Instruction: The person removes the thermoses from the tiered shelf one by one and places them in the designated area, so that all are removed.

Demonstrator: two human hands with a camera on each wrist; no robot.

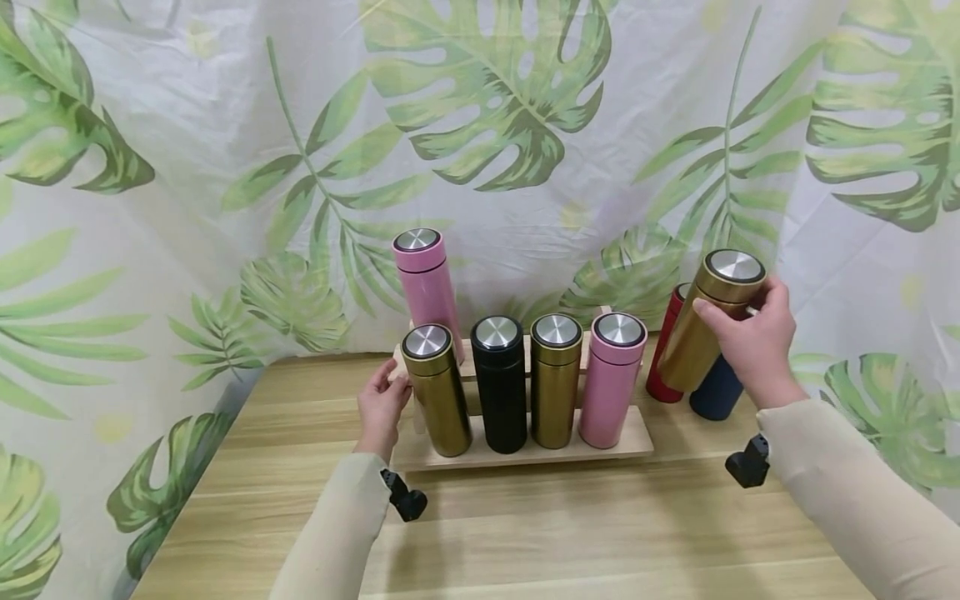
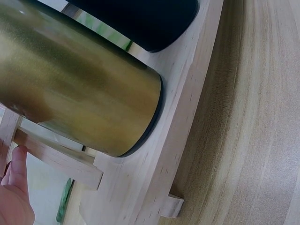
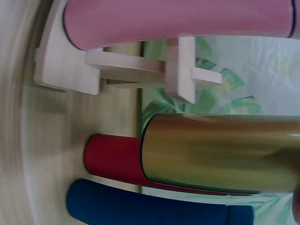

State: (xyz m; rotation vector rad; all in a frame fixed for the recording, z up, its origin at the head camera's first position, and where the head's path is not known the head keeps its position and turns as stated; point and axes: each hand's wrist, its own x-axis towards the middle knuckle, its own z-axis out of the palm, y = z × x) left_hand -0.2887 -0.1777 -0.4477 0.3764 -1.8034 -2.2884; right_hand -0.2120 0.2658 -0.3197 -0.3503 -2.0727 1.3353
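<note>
My right hand (image 1: 757, 337) grips a gold thermos (image 1: 701, 325) with a silver-topped lid, tilted and held up in front of a red thermos (image 1: 663, 387) and a blue thermos (image 1: 716, 392). In the right wrist view the held thermos's base (image 3: 150, 150) hangs clear of the table. My left hand (image 1: 382, 408) touches the left end of a two-tier wooden rack (image 1: 637, 433), its fingertips at the side bar (image 2: 56, 154). Beside that hand, a second gold thermos (image 1: 442, 408) stands on the front tier.
Along the front tier also stand a black thermos (image 1: 502, 400), another gold thermos (image 1: 555, 396) and a pink thermos (image 1: 611, 396). A taller-standing pink thermos (image 1: 427, 292) occupies the back tier's left end. Behind the wooden table (image 1: 300, 483) hangs a leaf-print cloth (image 1: 510, 217).
</note>
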